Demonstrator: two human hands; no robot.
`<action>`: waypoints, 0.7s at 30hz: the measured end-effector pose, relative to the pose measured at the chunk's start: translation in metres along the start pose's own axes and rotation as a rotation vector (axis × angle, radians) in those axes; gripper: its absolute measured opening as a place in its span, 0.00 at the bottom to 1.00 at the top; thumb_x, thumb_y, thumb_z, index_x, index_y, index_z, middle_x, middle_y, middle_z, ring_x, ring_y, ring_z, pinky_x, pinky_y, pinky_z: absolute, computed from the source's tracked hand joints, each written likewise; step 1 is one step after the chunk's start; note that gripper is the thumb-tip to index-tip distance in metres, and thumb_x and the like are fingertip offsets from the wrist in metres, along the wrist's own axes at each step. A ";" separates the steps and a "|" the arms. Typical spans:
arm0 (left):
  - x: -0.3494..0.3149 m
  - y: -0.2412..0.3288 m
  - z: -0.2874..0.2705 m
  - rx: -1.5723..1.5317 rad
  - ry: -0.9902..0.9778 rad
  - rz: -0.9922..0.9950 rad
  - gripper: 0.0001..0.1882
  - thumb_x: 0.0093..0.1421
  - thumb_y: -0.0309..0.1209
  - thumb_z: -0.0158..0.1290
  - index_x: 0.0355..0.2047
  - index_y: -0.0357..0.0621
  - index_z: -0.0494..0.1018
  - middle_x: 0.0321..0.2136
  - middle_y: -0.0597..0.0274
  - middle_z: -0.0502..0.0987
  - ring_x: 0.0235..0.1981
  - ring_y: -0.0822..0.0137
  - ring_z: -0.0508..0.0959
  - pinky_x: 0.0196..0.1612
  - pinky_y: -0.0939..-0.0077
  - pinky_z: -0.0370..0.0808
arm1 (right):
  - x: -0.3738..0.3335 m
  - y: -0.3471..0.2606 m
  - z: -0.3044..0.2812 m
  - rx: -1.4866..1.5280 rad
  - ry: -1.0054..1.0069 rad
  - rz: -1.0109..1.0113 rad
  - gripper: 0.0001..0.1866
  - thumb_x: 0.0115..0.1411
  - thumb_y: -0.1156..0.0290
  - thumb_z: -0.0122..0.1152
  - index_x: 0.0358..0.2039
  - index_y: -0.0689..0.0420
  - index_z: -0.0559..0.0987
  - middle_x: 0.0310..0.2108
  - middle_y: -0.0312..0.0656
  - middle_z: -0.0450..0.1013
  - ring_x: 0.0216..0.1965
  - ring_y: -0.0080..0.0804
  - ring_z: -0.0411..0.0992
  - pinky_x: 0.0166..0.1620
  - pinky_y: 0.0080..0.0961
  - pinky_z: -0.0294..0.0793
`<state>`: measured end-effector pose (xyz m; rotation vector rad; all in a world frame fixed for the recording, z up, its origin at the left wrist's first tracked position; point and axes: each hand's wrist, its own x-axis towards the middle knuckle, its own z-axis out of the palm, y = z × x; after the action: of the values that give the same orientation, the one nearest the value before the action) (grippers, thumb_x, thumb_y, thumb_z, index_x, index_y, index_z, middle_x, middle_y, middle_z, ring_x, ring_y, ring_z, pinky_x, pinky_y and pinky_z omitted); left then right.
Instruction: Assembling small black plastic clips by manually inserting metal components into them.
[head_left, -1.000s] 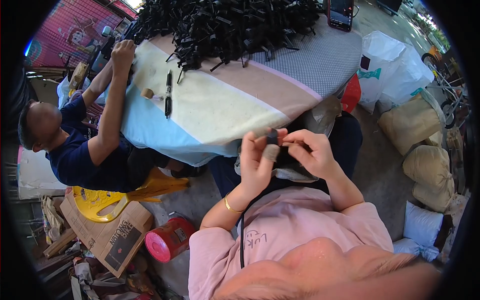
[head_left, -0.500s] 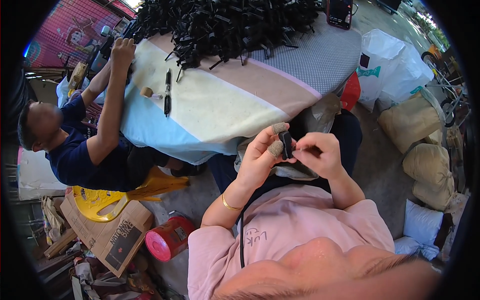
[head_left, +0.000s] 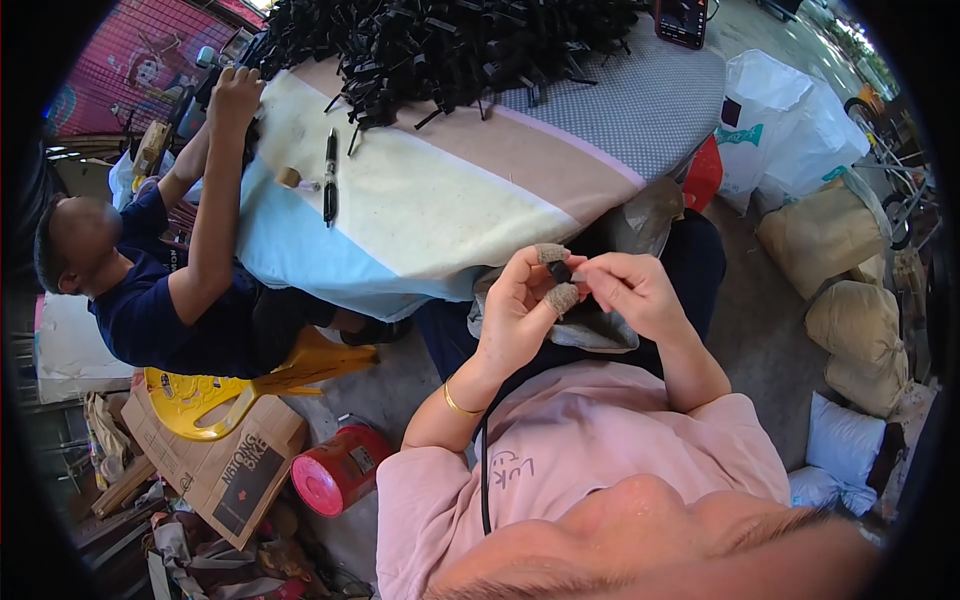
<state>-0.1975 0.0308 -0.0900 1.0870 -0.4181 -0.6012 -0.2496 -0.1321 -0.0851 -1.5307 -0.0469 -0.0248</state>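
Above my lap, my left hand is closed, pinching a small black piece between its thumb and forefinger. Tan fabric covers wrap those two fingertips. Most of the black piece is hidden by the fingers. My right hand is closed just to the right, its fingertips pressed together close against the piece. What they pinch, if anything, is too small to tell. Beyond my hands, a heap of black strap-like pieces covers the far part of the cloth-covered table.
A black pen and a small tan roll lie on the table's left. A phone stands at its far right. At left a co-worker sits on a yellow chair. A red bucket and sacks stand on the floor.
The black piece has turned in my left fingers, so less of it shows. My right hand has moved slightly up and left, closer to the left fingertips.
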 end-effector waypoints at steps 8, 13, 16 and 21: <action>-0.002 -0.002 0.003 0.247 0.045 0.065 0.14 0.54 0.17 0.50 0.41 0.35 0.63 0.40 0.58 0.72 0.39 0.74 0.73 0.43 0.82 0.71 | -0.001 -0.004 0.000 -0.174 0.054 -0.052 0.06 0.55 0.76 0.55 0.29 0.66 0.77 0.19 0.39 0.73 0.19 0.18 0.68 0.23 0.14 0.66; -0.002 -0.005 0.002 0.383 0.064 0.079 0.12 0.54 0.16 0.49 0.39 0.34 0.64 0.39 0.56 0.73 0.38 0.74 0.73 0.42 0.82 0.71 | 0.000 0.001 0.006 -0.339 0.104 -0.236 0.06 0.53 0.76 0.56 0.30 0.65 0.77 0.22 0.45 0.74 0.22 0.25 0.73 0.26 0.18 0.69; -0.003 -0.010 0.002 0.556 0.121 0.229 0.10 0.53 0.15 0.50 0.36 0.32 0.65 0.37 0.55 0.74 0.35 0.74 0.74 0.40 0.83 0.72 | 0.003 0.003 0.009 -0.265 0.092 -0.192 0.06 0.53 0.76 0.55 0.29 0.65 0.77 0.22 0.44 0.75 0.23 0.26 0.74 0.27 0.17 0.70; -0.005 -0.018 -0.004 0.704 0.108 0.320 0.12 0.52 0.15 0.52 0.37 0.31 0.66 0.35 0.57 0.74 0.35 0.74 0.75 0.38 0.83 0.73 | 0.002 0.000 0.003 -0.340 0.036 -0.118 0.06 0.54 0.75 0.55 0.30 0.65 0.77 0.23 0.42 0.74 0.24 0.24 0.72 0.28 0.17 0.69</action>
<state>-0.2033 0.0313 -0.1080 1.6690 -0.7209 -0.0958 -0.2477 -0.1289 -0.0847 -1.8654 -0.1095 -0.1613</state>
